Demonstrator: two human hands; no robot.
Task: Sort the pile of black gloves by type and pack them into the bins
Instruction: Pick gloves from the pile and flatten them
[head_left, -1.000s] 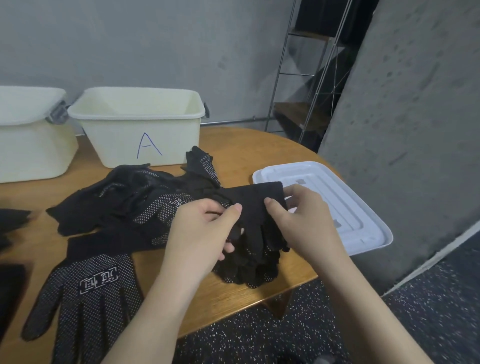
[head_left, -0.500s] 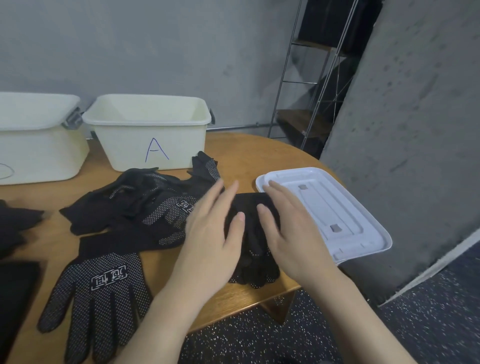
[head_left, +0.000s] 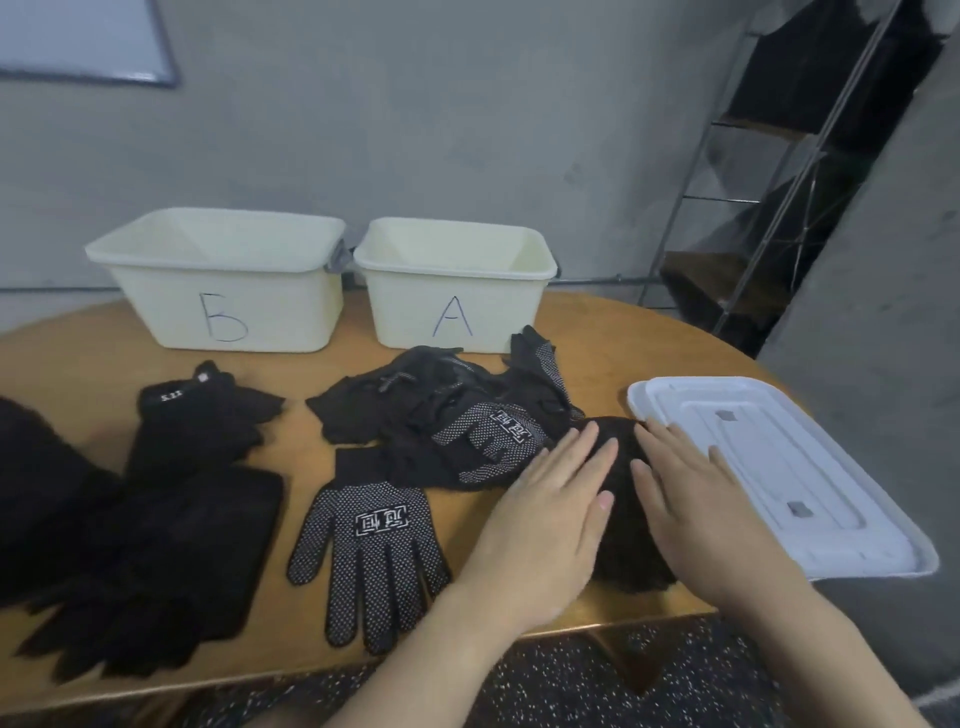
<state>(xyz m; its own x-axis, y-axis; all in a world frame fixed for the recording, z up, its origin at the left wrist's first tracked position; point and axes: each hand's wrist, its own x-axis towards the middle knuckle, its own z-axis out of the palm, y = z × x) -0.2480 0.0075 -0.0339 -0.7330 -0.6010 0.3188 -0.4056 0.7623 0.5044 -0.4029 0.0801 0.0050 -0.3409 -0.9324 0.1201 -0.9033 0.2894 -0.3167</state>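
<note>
Both hands lie flat, palms down, on a folded black glove bundle near the front edge of the round wooden table. Left hand: fingers straight and together, resting on the bundle's left part; grip slack, nothing clasped. Right hand: fingers straight, slightly spread, pressing the bundle's right part; grip likewise slack. Thumbs almost meet over the dark cloth between them.

Just left of the bundle, and partly under its edge, a loose pile of black gloves, several with white dotted palms and a printed label. In front of the pile a single dotted glove lies flat, cuff toward the bins, fingers toward the near edge.

Further left, a dark knitted glove with a small white tag on its cuff, and below it a stack of plain dark gloves reaching the table's front edge (the layers blur together, count unclear). At the far left edge, another dark fuzzy mass, cut off by the frame.

At the back of the table, two cream plastic bins side by side, touching: bin B on the left, bin A on the right. No gloves show inside either from this angle.

Right of the hands, a white plastic lid lies flat, its far corner overhanging the table edge.
</note>
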